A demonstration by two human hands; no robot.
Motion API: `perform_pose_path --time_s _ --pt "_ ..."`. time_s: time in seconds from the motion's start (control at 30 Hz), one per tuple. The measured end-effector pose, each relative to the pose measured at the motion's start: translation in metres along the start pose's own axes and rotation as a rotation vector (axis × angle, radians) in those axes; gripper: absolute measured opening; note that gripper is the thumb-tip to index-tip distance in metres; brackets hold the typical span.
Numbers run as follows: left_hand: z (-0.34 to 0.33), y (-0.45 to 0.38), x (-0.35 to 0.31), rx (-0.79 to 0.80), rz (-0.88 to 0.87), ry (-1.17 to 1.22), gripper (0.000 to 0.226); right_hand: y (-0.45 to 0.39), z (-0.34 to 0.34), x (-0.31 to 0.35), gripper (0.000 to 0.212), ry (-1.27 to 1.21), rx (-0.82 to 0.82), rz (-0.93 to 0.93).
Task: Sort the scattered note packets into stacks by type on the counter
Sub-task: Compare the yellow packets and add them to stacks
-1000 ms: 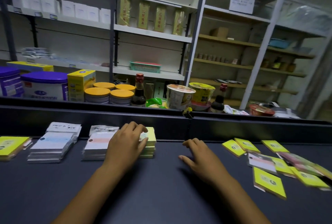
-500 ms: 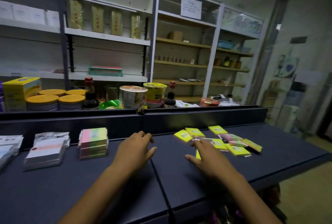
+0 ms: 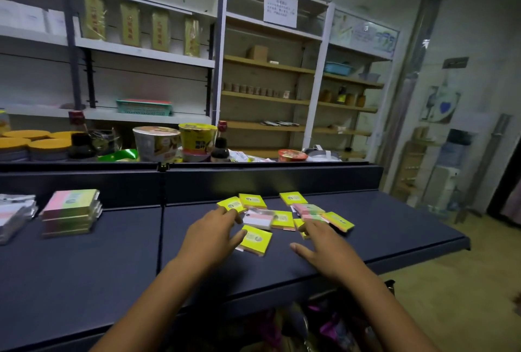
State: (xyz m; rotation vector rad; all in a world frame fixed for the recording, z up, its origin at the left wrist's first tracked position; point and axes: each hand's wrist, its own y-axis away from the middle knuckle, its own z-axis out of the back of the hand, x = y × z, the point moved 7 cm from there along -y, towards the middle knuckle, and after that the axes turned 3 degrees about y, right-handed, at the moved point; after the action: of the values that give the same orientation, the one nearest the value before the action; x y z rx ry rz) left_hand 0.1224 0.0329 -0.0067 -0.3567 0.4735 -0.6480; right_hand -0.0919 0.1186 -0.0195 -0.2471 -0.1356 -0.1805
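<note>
From where I'm watching, both hands are out over the dark tabletop (image 3: 84, 272), right in the loose pile of note packets. Left hand (image 3: 210, 234) is spread fairly wide, fingers relaxed, thumb touching the near edge of the closest yellow packet (image 3: 255, 239), fingertips up by another yellow one (image 3: 231, 205). Right hand (image 3: 324, 247) is open too, fingers splayed flat, tips resting on the packets near the pink-and-green packet (image 3: 308, 208). Neither hand grips anything. A white-and-pink packet (image 3: 258, 217) lies between the hands. Off to the left there's a neat pink-green stack (image 3: 72, 212), and a clear-wrapped white stack (image 3: 15, 217) at the edge.
</note>
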Motion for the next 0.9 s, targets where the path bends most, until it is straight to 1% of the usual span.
perform_pose_path --time_s 0.2,0.4,0.53,0.67,0.77,0.9 --pt "-0.020 -0.019 -0.005 0.011 0.058 0.009 0.029 -0.020 -0.008 -0.018 0.050 -0.018 -0.002 0.036" --pt "-0.048 -0.055 0.009 0.035 0.127 -0.021 0.031 -0.057 -0.025 -0.029 0.051 -0.036 0.002 0.052" --pt "-0.071 -0.079 0.022 0.101 0.197 -0.033 0.036 -0.085 -0.034 -0.031 0.052 -0.046 0.000 0.061" --pt "-0.092 -0.098 0.034 0.167 0.250 -0.016 0.044 -0.114 -0.037 -0.031 0.047 -0.051 -0.007 0.088" --pt "-0.099 -0.104 0.039 0.150 0.270 0.026 0.047 -0.128 -0.039 -0.031 0.048 -0.062 -0.022 0.097" --pt "-0.108 -0.105 0.038 0.118 0.299 0.131 0.045 -0.135 -0.043 -0.035 0.045 -0.086 -0.036 0.095"
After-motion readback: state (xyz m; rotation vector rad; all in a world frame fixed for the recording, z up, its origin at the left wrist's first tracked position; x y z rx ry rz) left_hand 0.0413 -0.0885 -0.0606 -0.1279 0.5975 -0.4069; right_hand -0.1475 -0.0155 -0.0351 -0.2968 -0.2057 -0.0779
